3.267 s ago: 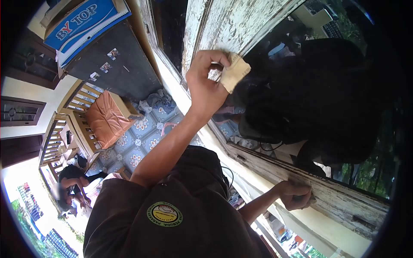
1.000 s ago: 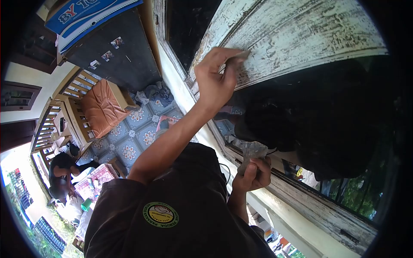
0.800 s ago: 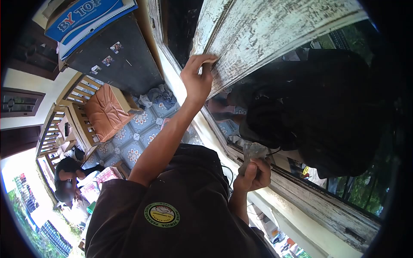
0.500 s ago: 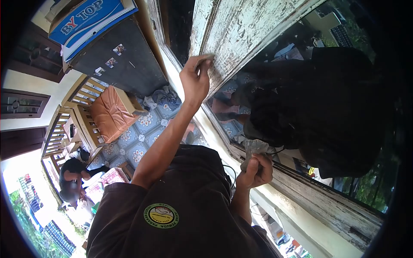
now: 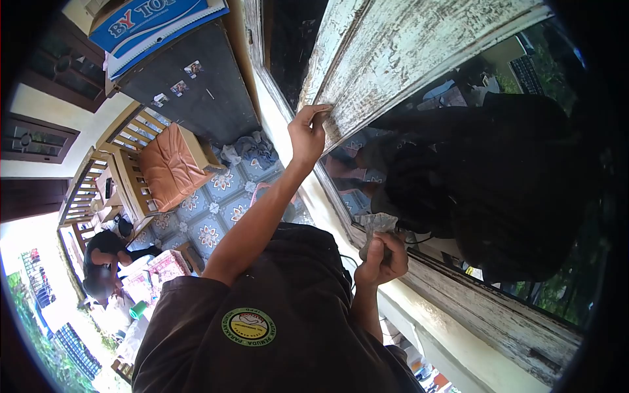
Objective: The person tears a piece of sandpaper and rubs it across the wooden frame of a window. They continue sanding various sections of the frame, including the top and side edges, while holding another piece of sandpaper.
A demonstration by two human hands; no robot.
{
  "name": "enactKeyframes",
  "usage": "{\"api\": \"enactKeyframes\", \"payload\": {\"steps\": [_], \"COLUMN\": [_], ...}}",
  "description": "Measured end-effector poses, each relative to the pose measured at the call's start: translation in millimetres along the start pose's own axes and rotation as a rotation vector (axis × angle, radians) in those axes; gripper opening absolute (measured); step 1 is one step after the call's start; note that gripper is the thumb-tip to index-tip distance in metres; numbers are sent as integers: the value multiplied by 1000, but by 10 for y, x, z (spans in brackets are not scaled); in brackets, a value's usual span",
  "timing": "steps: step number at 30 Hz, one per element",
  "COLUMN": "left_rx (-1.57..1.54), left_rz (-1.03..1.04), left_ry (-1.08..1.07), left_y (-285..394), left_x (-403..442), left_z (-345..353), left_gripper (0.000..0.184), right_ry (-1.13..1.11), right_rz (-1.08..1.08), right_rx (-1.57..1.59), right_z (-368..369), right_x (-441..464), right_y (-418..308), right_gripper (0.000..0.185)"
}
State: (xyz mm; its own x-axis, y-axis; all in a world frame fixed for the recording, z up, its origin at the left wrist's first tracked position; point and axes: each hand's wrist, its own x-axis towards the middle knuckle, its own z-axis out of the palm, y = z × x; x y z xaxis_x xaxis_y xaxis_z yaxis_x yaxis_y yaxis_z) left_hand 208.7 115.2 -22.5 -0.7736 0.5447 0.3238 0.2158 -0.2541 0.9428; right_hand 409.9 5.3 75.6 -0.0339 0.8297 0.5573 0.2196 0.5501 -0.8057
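My left hand (image 5: 308,136) is raised to the weathered wooden panel (image 5: 386,56), whose pale paint is worn and flaking. Its thumb and fingers are pinched together at the panel's lower left end; what they hold, if anything, is too small to make out. Lower down, my right hand (image 5: 383,259) is closed round a crumpled grey sheet (image 5: 379,223) that sticks out above the fingers. That hand is close to the dark glass pane (image 5: 498,177), just above the worn wooden bottom rail (image 5: 485,314). The pane reflects a dark figure.
A dark cabinet (image 5: 196,85) bears a blue box (image 5: 154,26). Beyond the patterned tile floor (image 5: 208,234) stands a wooden chair with an orange cushion (image 5: 169,167). Another person (image 5: 101,262) bends beside a pink patterned surface (image 5: 167,265) at far left.
Against the panel, my left hand has shifted slightly down and right in view, while the camera view has also moved. My right hand still grips the grey sheet, a little lower.
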Motion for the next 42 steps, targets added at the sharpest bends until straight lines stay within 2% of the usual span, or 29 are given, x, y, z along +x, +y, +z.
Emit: {"api": "enactKeyframes", "payload": {"steps": [2, 4, 5, 7, 12, 13, 15, 17, 20, 21, 24, 25, 26, 27, 29, 31, 36, 39, 41, 42], "left_rx": [-26, -24, -141, -184, -248, -312, -381, -261, -98, -50, -71, -64, -97, -131, -115, -105, -242, -290, -197, -210], "left_rz": [-52, -79, -11, 156, 327, 398, 469, 587, 449, 342, 116, 112, 16, -80, -63, -69, 231, 566, 794, 804], "left_ry": [1, 0, 31, 33, -18, -20, -30, 106, -21, -42, -86, -74, -122, -170, -170, -131, -109, -30, 37, 25], "left_y": [-6, 282, 434, 866, 1905, 2056, 2069, 1809, 1168, 905, 237, 78, -58, -83, -110, 255, 1250, 1843, 2261, 2353], "left_x": [-21, 54, 141, 399, 968, 1053, 1095, 1003, 701, 536, 176, 122, 83, 72, 66, 109, 649, 983, 1054, 1100], "left_z": [-1, 39, 109, 169, 287, 318, 356, 386, 169, 109, -8, -47, -84, -122, -125, -89, 92, 219, 272, 333], "left_gripper": [20, 20, 18, 17, 19, 14, 11, 19, 33, 40, 44, 44, 42, 41, 38, 37, 43, 42, 42, 42], "right_ry": [-18, -34, -34, -34, -137, -133, -50, -30, -16, -23, -120, -134, -162, -188, -193, -181, -152, -119, -100, -96], "right_rz": [-2, -8, -31, -46, 61, 61, -19, -33, -20, 8, 85, 87, 57, 26, 2, -18, -11, -13, -2, 18], "right_rx": [3, 8, 8, 1, 42, 41, 38, 31, 18, 19, -6, -1, -15, -29, 7, 33, 62, 59, 57, 49], "right_z": [29, 60, 88, 120, 147, 184, 275, 306, 342, 359, 383, 418, 469, 506, 581, 619, 568, 461, 353, 302], "right_x": [13, 43, 54, 41, -3, 12, 63, 90, 119, 128, 116, 124, 143, 155, 178, 164, 78, 31, 25, 24], "right_y": [-34, -47, -41, -69, -105, -103, -89, -79, -98, -102, -94, -97, -103, -117, -200, -247, -221, -174, -178, -178], "right_gripper": [12, 12, 13, 13, 14, 14, 13, 13, 12, 12, 15, 15, 14, 14, 13, 12, 11, 11, 11, 10]}}
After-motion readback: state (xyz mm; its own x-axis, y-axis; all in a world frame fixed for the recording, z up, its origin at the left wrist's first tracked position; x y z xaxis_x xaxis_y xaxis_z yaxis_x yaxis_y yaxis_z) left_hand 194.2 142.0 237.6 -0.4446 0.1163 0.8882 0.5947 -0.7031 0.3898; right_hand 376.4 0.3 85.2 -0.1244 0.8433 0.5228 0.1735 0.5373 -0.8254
